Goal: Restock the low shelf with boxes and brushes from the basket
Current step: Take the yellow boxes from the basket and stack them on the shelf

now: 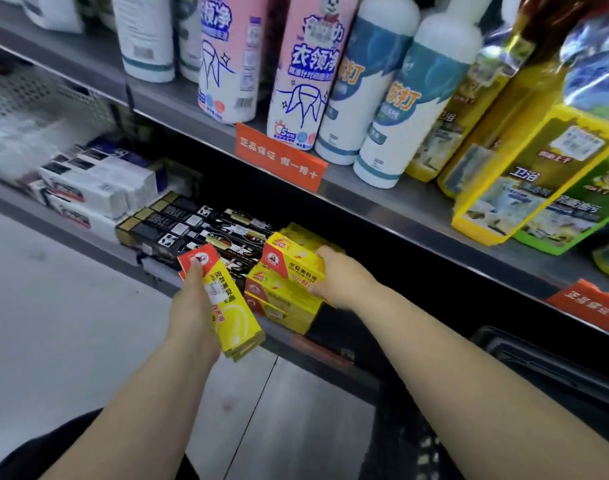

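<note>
An upper shelf (375, 202) carries pink-and-white bottles (296, 74), white-and-teal bottles (400, 109) beside them, and yellow pouches (524, 161) at the right. An orange label (280, 157) hangs on its front edge. Grey floor (53, 306) lies below.

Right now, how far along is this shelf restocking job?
Done: a stack of yellow boxes already sits on the low shelf beside the black boxes. In hand: the right hand grips the stack's top box, while the left hand holds more yellow boxes. Left: those need shelving; the basket interior is out of sight, so what remains there is unclear.
</note>
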